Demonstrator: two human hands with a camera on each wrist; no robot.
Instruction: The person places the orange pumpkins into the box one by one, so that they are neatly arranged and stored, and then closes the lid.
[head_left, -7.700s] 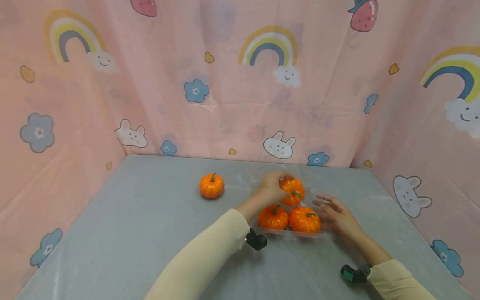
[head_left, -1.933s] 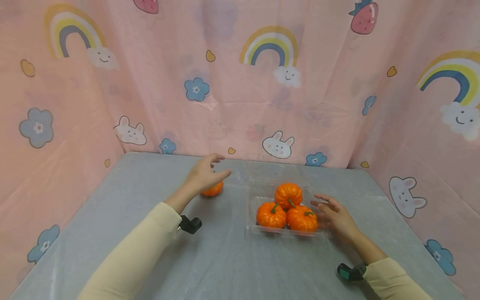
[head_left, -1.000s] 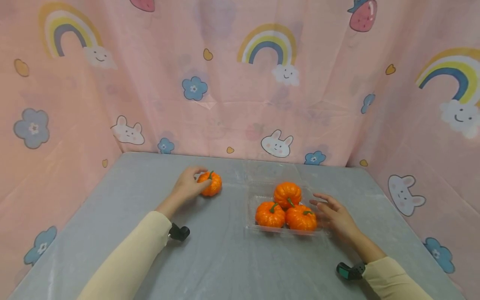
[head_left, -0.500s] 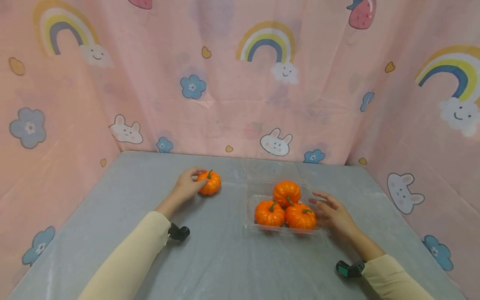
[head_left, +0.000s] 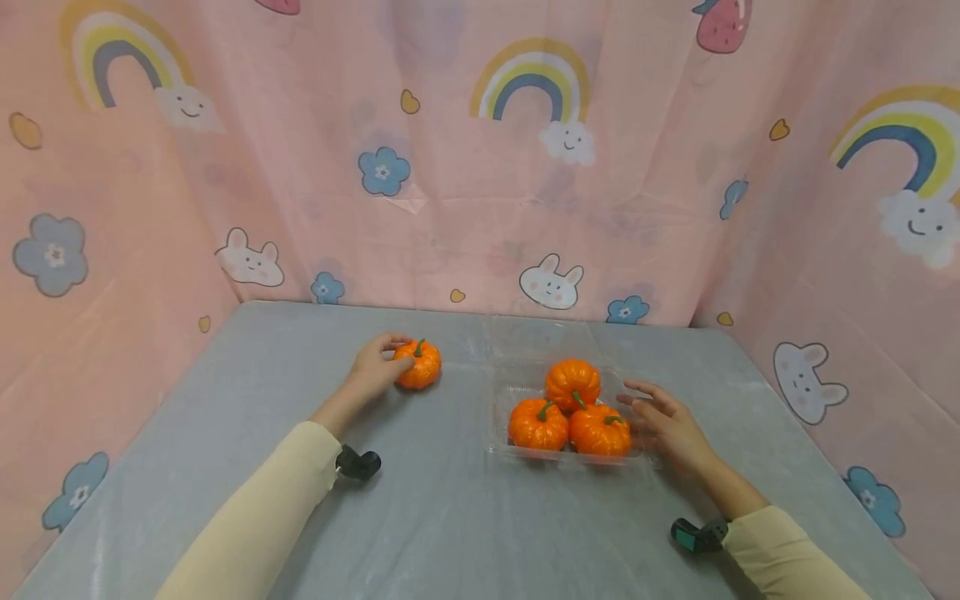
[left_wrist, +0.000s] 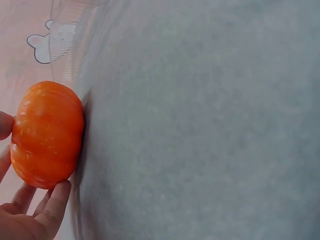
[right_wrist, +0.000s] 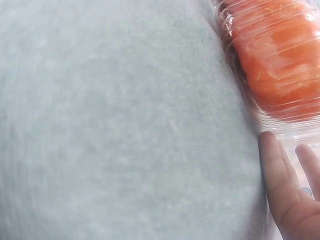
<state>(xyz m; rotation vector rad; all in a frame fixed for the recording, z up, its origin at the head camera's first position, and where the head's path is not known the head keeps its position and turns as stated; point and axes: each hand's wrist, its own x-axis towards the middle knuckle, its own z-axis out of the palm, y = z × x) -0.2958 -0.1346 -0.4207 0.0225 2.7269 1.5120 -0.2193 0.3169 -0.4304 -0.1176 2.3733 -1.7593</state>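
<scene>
My left hand (head_left: pixel 371 368) has its thumb and fingers around the left side of a small orange pumpkin (head_left: pixel 422 368) with a green stem, at the back of the table. In the left wrist view, thumb and fingertips touch this pumpkin (left_wrist: pixel 47 135), which sits at the table surface. To the right, a clear plastic clamshell box (head_left: pixel 501 421) holds three more pumpkins: a back one (head_left: pixel 572 382), a front left one (head_left: pixel 537 425) and a front right one (head_left: pixel 602 433). My right hand (head_left: pixel 671 427) rests against the box's right side, fingers extended, gripping nothing.
The box's clear lid (head_left: pixel 543 337) lies folded back toward the rear curtain (head_left: pixel 435 242). A grey cloth covers the table (head_left: pixel 442 517). Pink printed curtains stand at the back and both sides. Each wrist wears a small black camera.
Earlier my left hand held a pumpkin over the box; that pumpkin now lies in it. The hand moved left and closed around the lone pumpkin. My right hand stayed at the box.
</scene>
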